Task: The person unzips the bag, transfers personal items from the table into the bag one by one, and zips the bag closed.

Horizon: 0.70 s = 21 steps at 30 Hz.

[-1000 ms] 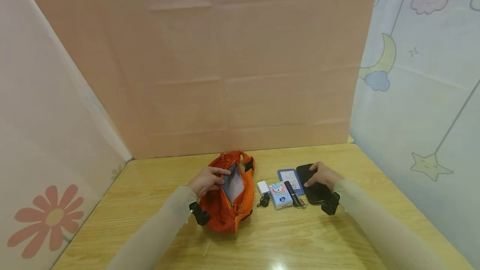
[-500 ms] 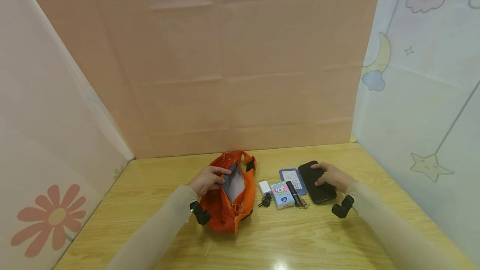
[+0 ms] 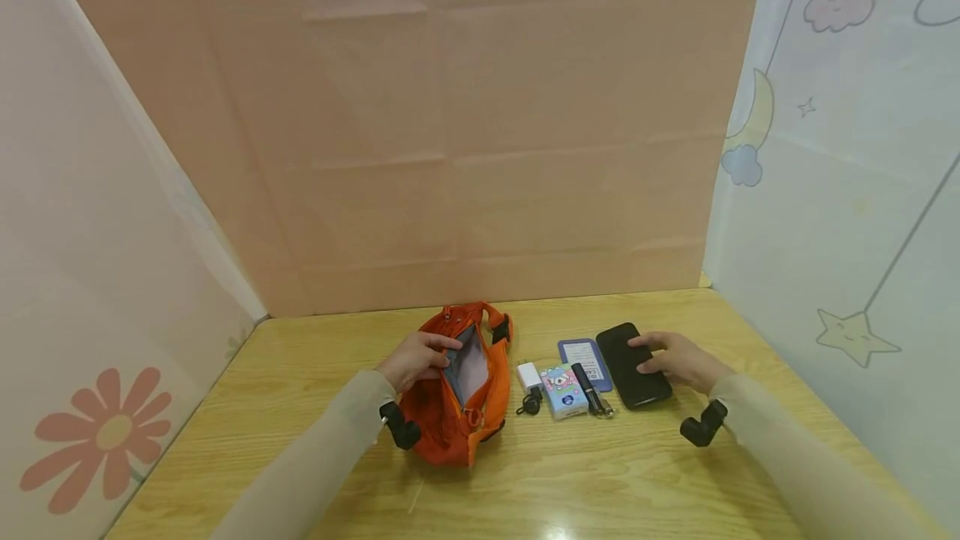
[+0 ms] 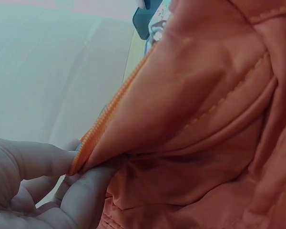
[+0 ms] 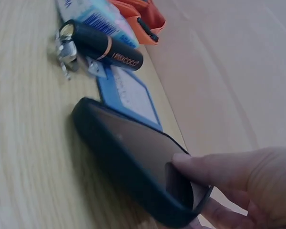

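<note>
An orange waist bag (image 3: 491,394) lies on the table with its zipped pocket gaping and grey lining showing. My left hand (image 3: 414,362) pinches the zipper edge (image 4: 102,121) of that pocket between thumb and fingers. To the right, a smartphone (image 3: 626,365) in a black case lies beside a blue card holder (image 3: 577,348). My right hand (image 3: 686,359) holds the phone by its right edge. In the right wrist view, one digit presses on the screen (image 5: 138,138) while other fingers are at the edge, partly hidden.
Between bag and phone lie a white charger plug (image 3: 528,375), a small black corded item (image 3: 530,401), a tissue pack (image 3: 564,391) with a cartoon print, and a black cylinder (image 5: 105,45) with metal keyring parts. A beige backdrop (image 3: 480,190) stands behind the table (image 3: 600,473).
My right hand has shifted right across the phone to its right edge, and the phone has moved slightly right. The left hand keeps its hold on the bag.
</note>
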Motion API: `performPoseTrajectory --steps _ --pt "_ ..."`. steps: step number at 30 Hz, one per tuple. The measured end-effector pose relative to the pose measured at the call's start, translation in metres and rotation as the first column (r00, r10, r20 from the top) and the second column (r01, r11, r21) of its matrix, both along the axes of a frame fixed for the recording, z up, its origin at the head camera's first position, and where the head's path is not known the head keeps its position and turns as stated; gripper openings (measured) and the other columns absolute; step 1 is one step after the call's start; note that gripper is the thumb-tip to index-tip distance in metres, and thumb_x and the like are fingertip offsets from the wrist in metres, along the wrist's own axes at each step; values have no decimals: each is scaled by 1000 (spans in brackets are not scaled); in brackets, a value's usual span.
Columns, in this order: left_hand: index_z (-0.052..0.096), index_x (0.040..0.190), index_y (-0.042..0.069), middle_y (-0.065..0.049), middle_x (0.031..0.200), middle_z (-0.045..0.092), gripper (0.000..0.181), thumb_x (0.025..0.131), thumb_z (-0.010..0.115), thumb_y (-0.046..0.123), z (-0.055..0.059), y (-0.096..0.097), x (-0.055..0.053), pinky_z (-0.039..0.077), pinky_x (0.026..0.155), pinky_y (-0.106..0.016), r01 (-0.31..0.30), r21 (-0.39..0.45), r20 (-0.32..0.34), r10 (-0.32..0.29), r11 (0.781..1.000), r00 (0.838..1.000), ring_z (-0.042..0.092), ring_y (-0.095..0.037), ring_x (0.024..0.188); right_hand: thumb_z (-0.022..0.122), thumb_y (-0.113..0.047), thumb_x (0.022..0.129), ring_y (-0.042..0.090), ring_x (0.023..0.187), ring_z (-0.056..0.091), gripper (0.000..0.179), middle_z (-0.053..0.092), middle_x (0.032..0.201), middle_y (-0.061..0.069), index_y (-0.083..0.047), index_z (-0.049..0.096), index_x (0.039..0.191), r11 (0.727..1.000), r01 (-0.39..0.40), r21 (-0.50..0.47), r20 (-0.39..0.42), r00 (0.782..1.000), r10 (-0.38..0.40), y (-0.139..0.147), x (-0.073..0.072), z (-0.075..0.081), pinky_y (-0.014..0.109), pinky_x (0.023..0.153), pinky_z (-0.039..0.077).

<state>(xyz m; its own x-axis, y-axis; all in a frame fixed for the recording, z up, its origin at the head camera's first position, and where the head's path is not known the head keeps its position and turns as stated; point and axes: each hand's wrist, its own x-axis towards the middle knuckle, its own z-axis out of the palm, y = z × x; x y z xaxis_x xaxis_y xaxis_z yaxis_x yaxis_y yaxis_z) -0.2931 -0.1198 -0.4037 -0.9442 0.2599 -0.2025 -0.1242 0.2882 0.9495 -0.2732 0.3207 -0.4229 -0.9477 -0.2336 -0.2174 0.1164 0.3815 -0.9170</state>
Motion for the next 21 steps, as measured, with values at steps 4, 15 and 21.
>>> performPoseTrajectory --steps 4,15,21 --pt "64 123 -4 -16 128 53 36 89 54 -11 -1 0 0 53 70 -29 -1 1 -4 1 1000 1000 58 -19 86 63 0 89 16 81 62 58 16 147 41 9 39 141 998 16 68 -22 1000 -15 2 2 -1 34 70 55" --pt "64 124 -3 -17 131 52 37 89 54 -11 0 0 2 54 74 -32 -12 -6 -1 12 1000 1000 60 -20 89 60 -9 93 30 114 55 57 17 149 40 6 39 143 999 -22 41 -47 999 24 8 5 -3 33 80 53" --pt "64 124 -3 -18 134 50 37 90 54 -11 1 0 1 54 74 -32 -7 -8 -1 7 1000 1000 60 -20 90 58 -11 95 22 109 59 59 24 149 37 7 34 146 999 -20 -40 -68 998 17 9 6 1 32 81 54"
